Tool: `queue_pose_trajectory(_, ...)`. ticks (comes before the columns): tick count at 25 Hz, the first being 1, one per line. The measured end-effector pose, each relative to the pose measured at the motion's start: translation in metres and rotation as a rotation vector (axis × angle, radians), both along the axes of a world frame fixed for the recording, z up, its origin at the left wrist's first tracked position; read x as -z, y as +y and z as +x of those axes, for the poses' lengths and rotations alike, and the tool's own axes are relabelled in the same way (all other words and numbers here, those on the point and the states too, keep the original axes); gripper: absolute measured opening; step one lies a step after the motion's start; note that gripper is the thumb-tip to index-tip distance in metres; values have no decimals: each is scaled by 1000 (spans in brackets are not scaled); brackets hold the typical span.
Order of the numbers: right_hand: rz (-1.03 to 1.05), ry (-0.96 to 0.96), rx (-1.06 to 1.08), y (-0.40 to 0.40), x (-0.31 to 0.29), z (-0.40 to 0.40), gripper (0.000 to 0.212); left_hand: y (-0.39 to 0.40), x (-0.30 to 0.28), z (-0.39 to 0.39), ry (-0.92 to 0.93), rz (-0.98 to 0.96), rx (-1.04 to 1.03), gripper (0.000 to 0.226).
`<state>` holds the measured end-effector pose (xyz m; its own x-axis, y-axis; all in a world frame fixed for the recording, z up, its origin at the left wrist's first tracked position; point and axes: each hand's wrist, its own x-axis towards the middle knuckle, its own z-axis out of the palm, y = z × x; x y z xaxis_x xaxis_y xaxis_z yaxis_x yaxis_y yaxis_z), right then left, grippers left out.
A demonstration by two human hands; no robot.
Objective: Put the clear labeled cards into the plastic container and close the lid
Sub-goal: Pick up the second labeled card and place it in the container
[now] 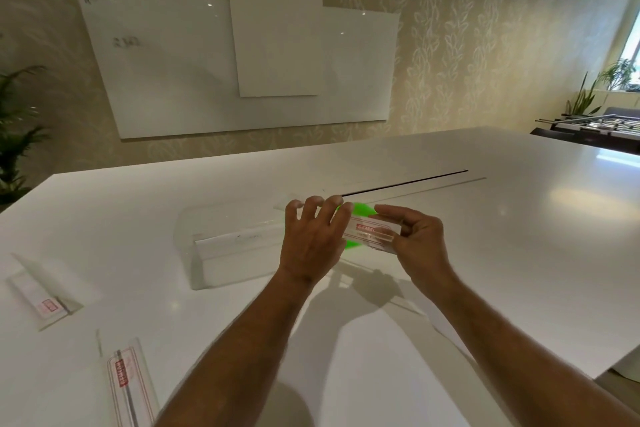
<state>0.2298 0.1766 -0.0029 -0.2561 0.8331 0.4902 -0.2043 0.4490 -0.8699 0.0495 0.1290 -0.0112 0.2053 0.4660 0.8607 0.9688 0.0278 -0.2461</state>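
Over the table point(450, 218) the right hand point(420, 239) pinched a clear labeled card point(372, 232) by its right end, long axis crosswise, just right of the plastic container point(225, 250), the left hand point(311, 236) spread against its other end.

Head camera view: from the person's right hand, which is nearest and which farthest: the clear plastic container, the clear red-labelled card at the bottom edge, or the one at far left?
1. Clear plastic container, just left of the right hand.
2. Red-labelled card at the bottom edge, lower left.
3. Red-labelled card at far left.
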Motion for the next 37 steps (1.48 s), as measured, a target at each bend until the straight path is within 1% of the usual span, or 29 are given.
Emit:
queue_pose_trajectory(1,18,-9,-35,0,-2,1,44,0,0,-2,-17,15,19,57)
queue_pose_trajectory(3,56,-8,-195,1,-5,7,44,-2,-3,-7,-71,43,73,56)
queue_pose_trajectory(5,34,26,-374,5,-8,12,59,-5,-5,-9,-162,68,148,58)
queue_pose_trajectory(6,6,34,-416,7,-11,13,65,-6,-5,-10,-230,81,201,60)
queue_pose_trajectory(7,-9,12,-414,8,-13,11,67,-7,-5,-9,-327,94,274,61)
queue_pose_trajectory(8,10,-50,-368,8,-15,8,67,-10,-5,-7,-455,102,363,62)
queue_pose_trajectory(9,79,-162,-284,8,-16,5,69,-12,-5,-5,-598,104,460,61)
queue_pose_trajectory(11,329,-461,-87,9,-16,-1,76,-17,-7,2,-834,99,627,60)
queue_pose_trajectory(12,439,-569,-18,10,-17,-4,81,-18,-7,6,-930,95,691,62)
queue_pose_trajectory(13,497,-627,20,11,-19,-7,85,-19,-8,9,-1030,77,747,66)
queue_pose_trajectory(14,511,-643,36,10,-24,-9,88,-21,-8,12,-1137,44,802,70)
queue_pose_trajectory(16,508,-627,41,9,-33,-14,82,-26,-9,17,-1320,-19,945,79)
queue_pose_trajectory(17,512,-622,31,9,-37,-15,77,-28,-9,17,-1370,-27,1006,82)
queue_pose_trajectory(20,502,-632,-30,9,-46,-19,67,-35,-13,10,-1408,22,1072,83)
queue_pose_trajectory(24,556,-673,-13,12,-55,-27,66,-47,-22,-12,-1443,153,1019,79)
queue_pose_trajectory(27,585,-701,-41,13,-65,-43,67,-60,-26,-36,-1435,235,994,77)
queue_pose_trajectory(29,596,-753,-67,15,-72,-58,66,-69,-27,-56,-1444,287,918,77)
queue_pose_trajectory(31,606,-809,-83,19,-77,-71,65,-79,-29,-81,-1439,332,786,73)
queue_pose_trajectory(32,615,-834,-86,22,-79,-77,65,-83,-29,-96,-1413,311,717,68)
queue_pose_trajectory(33,631,-859,-89,25,-80,-84,65,-88,-30,-110,-1375,248,650,62)
queue_pose_trajectory(37,675,-928,-98,35,-86,-114,69,-100,-44,-156,-1188,-98,411,39)
